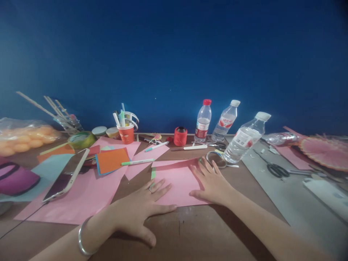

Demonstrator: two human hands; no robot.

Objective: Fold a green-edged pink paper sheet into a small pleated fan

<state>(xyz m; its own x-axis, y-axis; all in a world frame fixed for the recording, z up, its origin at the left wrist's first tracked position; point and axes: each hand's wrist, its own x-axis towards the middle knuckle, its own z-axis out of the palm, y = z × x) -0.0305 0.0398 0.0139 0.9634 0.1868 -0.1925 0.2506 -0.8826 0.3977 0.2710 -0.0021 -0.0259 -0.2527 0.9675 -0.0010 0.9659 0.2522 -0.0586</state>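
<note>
A sheet of pink paper (181, 183) lies on the brown table (187, 232) in front of me, with a green strip (153, 173) along its left edge. My left hand (143, 208), with a ring and a silver bangle, is spread over the sheet's lower left edge, its thumb over bare table. On the right part of the sheet rests my right hand (210, 181), fingers apart; its fingertips reach near a roll of clear tape (216, 159). Neither hand grips anything.
Three bottles (202, 123) (225, 121) (244, 139), red thread (180, 137) and a pen cup (126, 134) stand behind. Left lie a phone (66, 177), orange paper (111, 161) and pink sheets (78, 199). Scissors (277, 170) and a pink paper fan (323, 150) are right.
</note>
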